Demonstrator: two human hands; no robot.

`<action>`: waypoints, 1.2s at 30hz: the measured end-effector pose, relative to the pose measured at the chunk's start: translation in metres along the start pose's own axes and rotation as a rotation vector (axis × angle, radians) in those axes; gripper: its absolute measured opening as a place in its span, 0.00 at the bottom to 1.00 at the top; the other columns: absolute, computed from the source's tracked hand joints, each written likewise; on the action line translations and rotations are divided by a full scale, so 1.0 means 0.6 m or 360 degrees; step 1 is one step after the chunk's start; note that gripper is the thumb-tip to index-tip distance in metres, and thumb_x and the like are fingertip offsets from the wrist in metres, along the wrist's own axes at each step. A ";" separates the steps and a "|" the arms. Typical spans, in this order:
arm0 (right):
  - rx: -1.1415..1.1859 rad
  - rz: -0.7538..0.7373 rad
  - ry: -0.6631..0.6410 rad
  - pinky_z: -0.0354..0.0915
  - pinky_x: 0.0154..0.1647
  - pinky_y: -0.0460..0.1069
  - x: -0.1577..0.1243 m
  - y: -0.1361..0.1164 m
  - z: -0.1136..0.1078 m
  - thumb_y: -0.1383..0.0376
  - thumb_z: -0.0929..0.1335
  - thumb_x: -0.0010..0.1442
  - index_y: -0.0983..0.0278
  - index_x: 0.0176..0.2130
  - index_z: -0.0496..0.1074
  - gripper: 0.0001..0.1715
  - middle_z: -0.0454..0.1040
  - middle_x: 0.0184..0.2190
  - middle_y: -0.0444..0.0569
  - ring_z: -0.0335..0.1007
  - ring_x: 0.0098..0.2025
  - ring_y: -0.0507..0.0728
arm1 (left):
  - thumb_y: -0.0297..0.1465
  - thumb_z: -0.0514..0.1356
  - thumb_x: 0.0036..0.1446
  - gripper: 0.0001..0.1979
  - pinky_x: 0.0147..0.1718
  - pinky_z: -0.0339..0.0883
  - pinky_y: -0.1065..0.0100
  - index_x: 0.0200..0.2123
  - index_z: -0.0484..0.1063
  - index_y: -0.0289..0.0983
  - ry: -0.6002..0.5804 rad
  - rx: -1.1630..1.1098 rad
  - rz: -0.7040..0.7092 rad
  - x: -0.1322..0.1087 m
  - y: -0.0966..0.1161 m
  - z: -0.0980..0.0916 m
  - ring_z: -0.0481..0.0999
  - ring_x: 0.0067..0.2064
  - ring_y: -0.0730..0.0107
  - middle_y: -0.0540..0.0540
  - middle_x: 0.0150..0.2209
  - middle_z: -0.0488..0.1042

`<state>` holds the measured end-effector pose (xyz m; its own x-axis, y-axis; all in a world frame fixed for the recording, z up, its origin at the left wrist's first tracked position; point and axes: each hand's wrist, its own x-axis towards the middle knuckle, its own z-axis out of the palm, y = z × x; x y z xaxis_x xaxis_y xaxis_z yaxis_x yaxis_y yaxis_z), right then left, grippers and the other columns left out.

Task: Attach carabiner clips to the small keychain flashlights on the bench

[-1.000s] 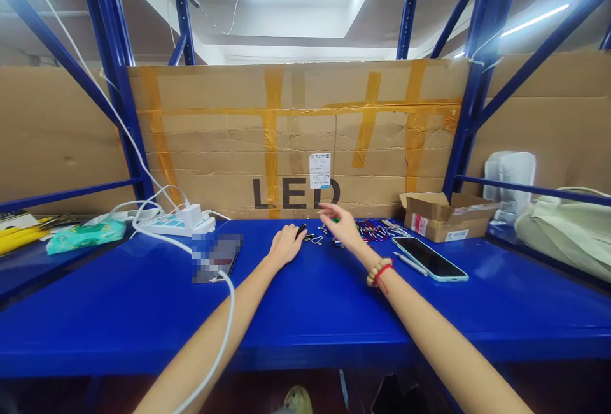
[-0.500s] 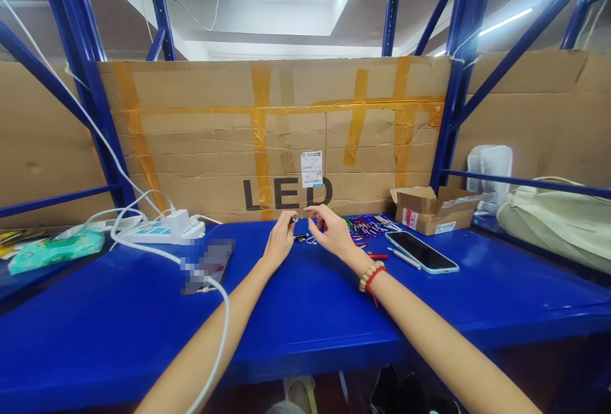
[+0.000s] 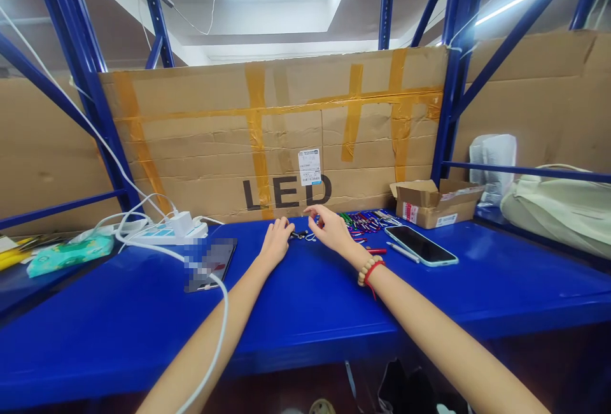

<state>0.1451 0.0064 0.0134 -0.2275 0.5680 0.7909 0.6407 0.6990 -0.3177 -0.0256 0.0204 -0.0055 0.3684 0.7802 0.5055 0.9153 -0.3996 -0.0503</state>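
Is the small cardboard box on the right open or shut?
Open: the small cardboard box has its top flaps standing up and apart. What is inside cannot be seen.

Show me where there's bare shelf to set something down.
Bare blue shelf lies between the forearms, and right of the phone. Crowded: small parts near the right hand; cables beyond the left hand.

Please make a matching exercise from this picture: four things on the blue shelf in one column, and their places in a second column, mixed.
Things:
1. smartphone
2. power strip
3. small cardboard box
4. green tissue pack

Places:
A. far left on the shelf
B. behind the smartphone, by the blue post
C. right of the right hand
D. left of the left hand, with white cables

Pairs: 1-C, 2-D, 3-B, 4-A
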 end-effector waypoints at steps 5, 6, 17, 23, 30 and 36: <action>-0.0167 0.0082 -0.0352 0.58 0.31 0.44 -0.005 0.020 0.007 0.70 0.63 0.55 0.61 0.38 0.72 0.12 0.73 0.34 0.44 0.65 0.28 0.49 | 0.23 0.46 0.58 0.14 0.44 0.57 0.59 0.33 0.71 0.35 -0.0228 0.0415 0.0245 0.001 0.011 -0.010 0.63 0.49 0.56 0.38 0.45 0.67; -0.0194 0.0081 -0.0420 0.59 0.32 0.44 -0.006 0.022 0.008 0.70 0.63 0.55 0.61 0.37 0.73 0.11 0.73 0.35 0.45 0.66 0.30 0.49 | 0.24 0.46 0.58 0.14 0.45 0.56 0.59 0.34 0.72 0.35 -0.0224 0.0441 0.0285 0.002 0.015 -0.011 0.63 0.50 0.56 0.38 0.46 0.67; -0.0239 -0.0020 -0.0774 0.60 0.34 0.45 -0.012 0.008 0.011 0.58 0.65 0.58 0.59 0.42 0.75 0.15 0.72 0.39 0.47 0.69 0.37 0.53 | 0.20 0.47 0.55 0.13 0.44 0.57 0.63 0.39 0.68 0.35 -0.0050 0.0098 -0.0503 -0.008 0.004 -0.002 0.64 0.47 0.60 0.41 0.45 0.67; -0.0297 -0.0094 -0.0925 0.59 0.33 0.44 -0.015 0.001 0.029 0.59 0.65 0.58 0.57 0.39 0.77 0.12 0.72 0.38 0.47 0.69 0.40 0.53 | 0.37 0.46 0.61 0.16 0.44 0.58 0.60 0.31 0.68 0.36 0.0075 -0.0134 -0.0596 -0.003 0.003 0.004 0.65 0.45 0.60 0.42 0.40 0.68; -0.0285 0.0099 -0.0811 0.57 0.29 0.44 -0.018 -0.007 0.034 0.58 0.67 0.53 0.57 0.33 0.77 0.10 0.73 0.37 0.44 0.69 0.39 0.53 | 0.36 0.45 0.62 0.18 0.42 0.58 0.63 0.27 0.68 0.36 0.0116 -0.0280 -0.0236 -0.002 0.018 -0.003 0.66 0.41 0.66 0.45 0.36 0.68; -0.0296 0.0239 -0.0706 0.59 0.28 0.45 -0.018 -0.017 0.036 0.58 0.70 0.47 0.59 0.28 0.76 0.08 0.75 0.36 0.45 0.71 0.36 0.54 | 0.33 0.44 0.61 0.15 0.40 0.59 0.65 0.27 0.66 0.37 0.0153 -0.0294 -0.0071 -0.002 0.023 -0.006 0.65 0.40 0.68 0.47 0.35 0.68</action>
<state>0.1249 0.0023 -0.0034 -0.3868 0.8145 0.4325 0.8009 0.5291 -0.2803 -0.0141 0.0121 -0.0035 0.3027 0.7533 0.5839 0.8817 -0.4539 0.1284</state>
